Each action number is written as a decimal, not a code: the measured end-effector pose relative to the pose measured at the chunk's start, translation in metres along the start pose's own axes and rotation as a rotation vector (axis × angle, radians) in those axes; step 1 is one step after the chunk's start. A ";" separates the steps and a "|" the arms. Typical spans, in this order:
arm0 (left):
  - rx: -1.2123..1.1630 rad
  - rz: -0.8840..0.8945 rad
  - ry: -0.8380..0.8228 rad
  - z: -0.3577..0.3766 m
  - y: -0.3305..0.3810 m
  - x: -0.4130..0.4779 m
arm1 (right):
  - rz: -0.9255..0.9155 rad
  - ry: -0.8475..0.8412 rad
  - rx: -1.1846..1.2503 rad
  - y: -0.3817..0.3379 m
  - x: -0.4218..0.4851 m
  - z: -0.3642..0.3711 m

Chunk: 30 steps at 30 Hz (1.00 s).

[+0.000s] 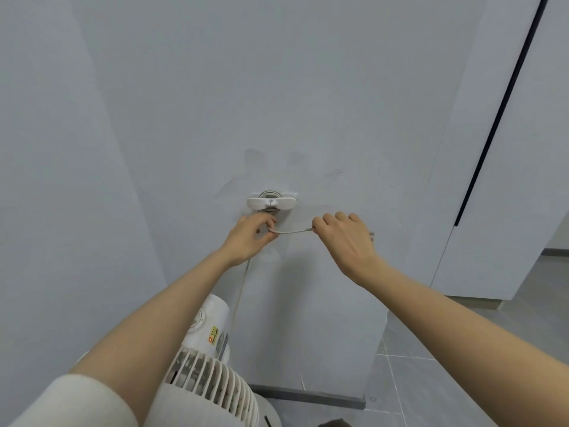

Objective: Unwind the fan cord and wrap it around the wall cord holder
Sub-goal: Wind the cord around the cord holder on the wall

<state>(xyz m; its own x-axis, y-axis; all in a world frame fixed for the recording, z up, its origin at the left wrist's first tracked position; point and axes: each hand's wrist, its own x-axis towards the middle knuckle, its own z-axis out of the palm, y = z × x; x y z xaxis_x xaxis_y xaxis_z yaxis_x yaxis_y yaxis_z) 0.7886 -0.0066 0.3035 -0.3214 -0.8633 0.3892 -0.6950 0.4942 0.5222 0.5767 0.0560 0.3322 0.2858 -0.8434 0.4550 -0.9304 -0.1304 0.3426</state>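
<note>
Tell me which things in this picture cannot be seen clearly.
- Plug end of the cord: head view, hidden inside the right hand.
- Number of turns on the wall cord holder: its front wings cover them.
- Fan: cut off by the bottom edge and the left arm.
- Fan label: too small.

fan base cut off below

Cord taut between both hands

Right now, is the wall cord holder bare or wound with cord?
Wound: grey cord coils sit behind the wall cord holder; both hands hold a loose stretch below.
</note>
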 end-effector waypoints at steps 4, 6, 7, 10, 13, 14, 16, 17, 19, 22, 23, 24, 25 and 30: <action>-0.392 -0.171 0.056 -0.009 0.002 -0.002 | 0.026 0.129 0.150 -0.003 0.004 -0.006; -0.456 -0.242 0.133 -0.011 -0.001 -0.002 | 0.035 0.179 0.205 -0.009 0.008 -0.010; -0.482 -0.274 0.170 -0.012 -0.004 -0.002 | 0.025 0.205 0.232 -0.012 0.013 -0.010; -0.587 -0.378 0.276 -0.010 -0.009 0.001 | -0.021 0.206 0.327 -0.024 0.023 -0.010; -0.619 -0.474 0.366 -0.008 -0.008 0.008 | -0.035 0.165 0.402 -0.029 0.029 -0.013; -0.631 -0.510 0.406 -0.008 -0.008 0.011 | -0.020 0.160 0.455 -0.030 0.030 -0.014; -0.639 -0.554 0.479 -0.012 -0.010 0.015 | -0.001 0.138 0.554 -0.031 0.034 -0.017; -0.630 -0.560 0.496 -0.015 -0.010 0.017 | -0.004 0.134 0.581 -0.032 0.035 -0.018; -0.603 -0.566 0.511 -0.018 -0.010 0.020 | -0.009 0.144 0.614 -0.035 0.039 -0.021; -0.583 -0.569 0.538 -0.023 -0.008 0.024 | 0.008 0.149 0.682 -0.037 0.045 -0.026; -0.583 -0.555 0.537 -0.025 -0.008 0.025 | 0.011 0.145 0.707 -0.037 0.047 -0.027; -0.587 -0.533 0.528 -0.026 -0.008 0.026 | 0.012 0.141 0.735 -0.037 0.048 -0.028; -0.585 -0.506 0.513 -0.027 -0.009 0.027 | 0.011 0.138 0.764 -0.037 0.050 -0.029; -0.457 -0.414 0.475 -0.034 -0.011 0.031 | 0.027 0.115 0.896 -0.033 0.054 -0.029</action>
<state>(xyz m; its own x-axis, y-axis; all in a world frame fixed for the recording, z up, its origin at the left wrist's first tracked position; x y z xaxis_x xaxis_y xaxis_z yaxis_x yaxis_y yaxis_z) 0.8083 -0.0349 0.3357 0.2880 -0.9013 0.3236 -0.3310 0.2234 0.9168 0.6296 0.0299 0.3691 0.2379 -0.8007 0.5498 -0.7534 -0.5094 -0.4159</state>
